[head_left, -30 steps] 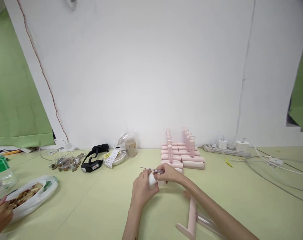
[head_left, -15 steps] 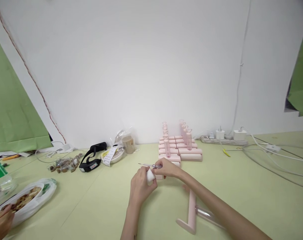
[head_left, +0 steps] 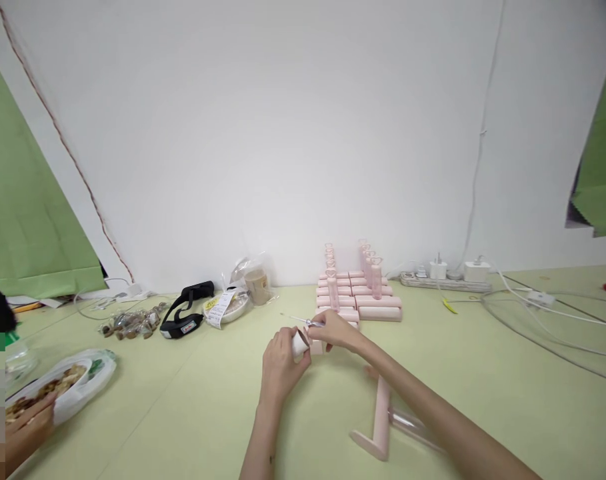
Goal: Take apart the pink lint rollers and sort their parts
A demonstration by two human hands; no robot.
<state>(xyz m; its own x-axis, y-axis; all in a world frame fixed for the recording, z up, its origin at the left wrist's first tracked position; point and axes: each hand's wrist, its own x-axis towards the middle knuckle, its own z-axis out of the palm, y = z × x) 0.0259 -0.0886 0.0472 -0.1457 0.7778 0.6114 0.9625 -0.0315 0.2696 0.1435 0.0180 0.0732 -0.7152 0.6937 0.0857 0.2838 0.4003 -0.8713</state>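
My left hand (head_left: 281, 360) is closed around a small white cylinder (head_left: 299, 344), whose open, dark end faces right. Close beside that end, my right hand (head_left: 331, 330) grips a screwdriver (head_left: 305, 321), its thin metal shaft pointing left above the cylinder. The right fingertips are near the cylinder's opening; whether they touch it I cannot tell. Under my right forearm lies a pink T-shaped part (head_left: 381, 420) with a clear tube (head_left: 413, 427) sticking out to the right. Behind my hands, several pink parts (head_left: 380, 313) lie in two rows, some with upright clear pink tubes (head_left: 377, 280).
Along the wall are a black strap device (head_left: 181, 327), a wrapped bowl (head_left: 227, 308), a bagged cup (head_left: 257, 287) and small bagged items (head_left: 135, 321). A power strip (head_left: 445, 284) and cables are at right. Another person's hand (head_left: 33, 427) touches a food plate (head_left: 85, 393) at left.
My right hand has drawn slightly away from the cylinder, exposing its open end. The screwdriver tip has risen a little. At left, the other person's hand has moved right over the plate.
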